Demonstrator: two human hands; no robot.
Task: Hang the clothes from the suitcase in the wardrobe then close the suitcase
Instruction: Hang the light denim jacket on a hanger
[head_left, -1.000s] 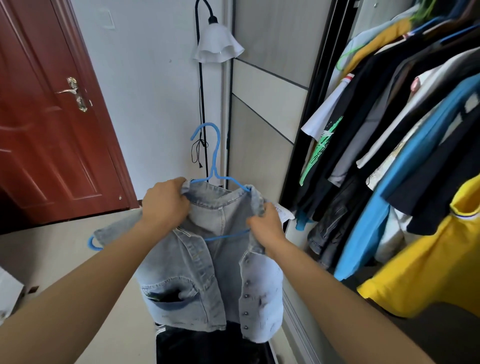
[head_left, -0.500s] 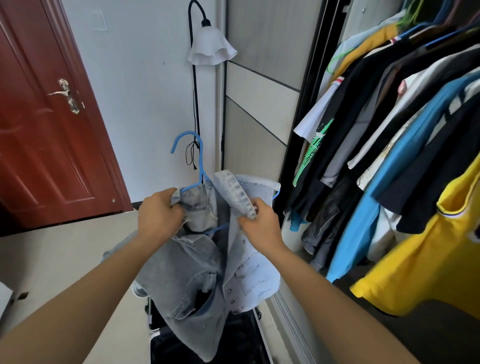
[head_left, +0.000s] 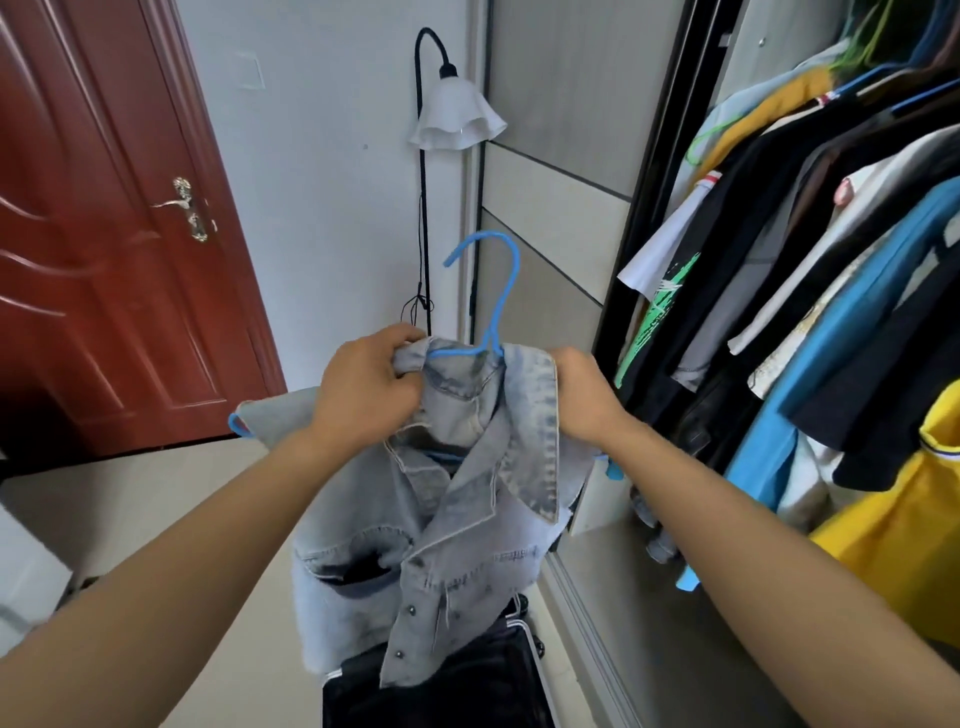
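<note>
Head view, left hand (head_left: 363, 387), right hand (head_left: 584, 395), fingers (head_left: 402, 336) clutching jacket (head_left: 457, 519), lamp (head_left: 454, 117) behind, wardrobe (head_left: 658, 156) right.

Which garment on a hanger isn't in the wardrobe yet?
The pale denim jacket on the blue hanger, gripped by the left hand and right hand; the other clothes hang inside the wardrobe.

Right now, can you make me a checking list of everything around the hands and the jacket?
Surface: beige floor.
Job's things: denim jacket on blue hanger, held up beside the wardrobe, not yet on the rail; suitcase below, mostly hidden.
Clutter: white object at the left edge, too blurred to name.
Grippers: left hand grips the collar's left side; right hand grips its right side.
Cables: lamp cord hanging along the pole.
Surroundings: red door, floor lamp, hanging shirts.
</note>
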